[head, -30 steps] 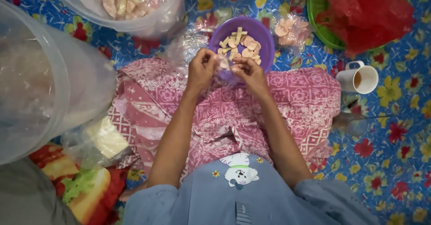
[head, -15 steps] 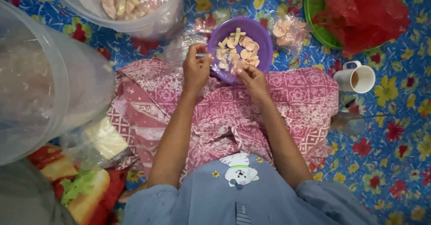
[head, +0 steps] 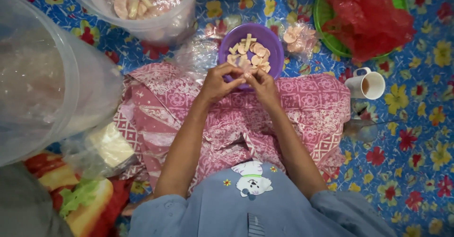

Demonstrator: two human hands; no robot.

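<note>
Left hand (head: 218,82) and right hand (head: 261,83) pinch one pale cracker piece (head: 242,67) together at the near rim of the round purple plastic bowl (head: 273,45) (fingers curled shut on it); best kept right over the bowl so crumbs drop inside.

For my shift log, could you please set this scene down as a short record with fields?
left hand: left hand, fingers curled, at the near rim of the purple bowl
right hand: right hand, fingertips meeting the left; what they pinch is too small to tell
bowl contents: pale cut pieces
lap: pink patterned cloth
right side: white mug, red plastic bag on a green tray
left side: clear tubs
</note>
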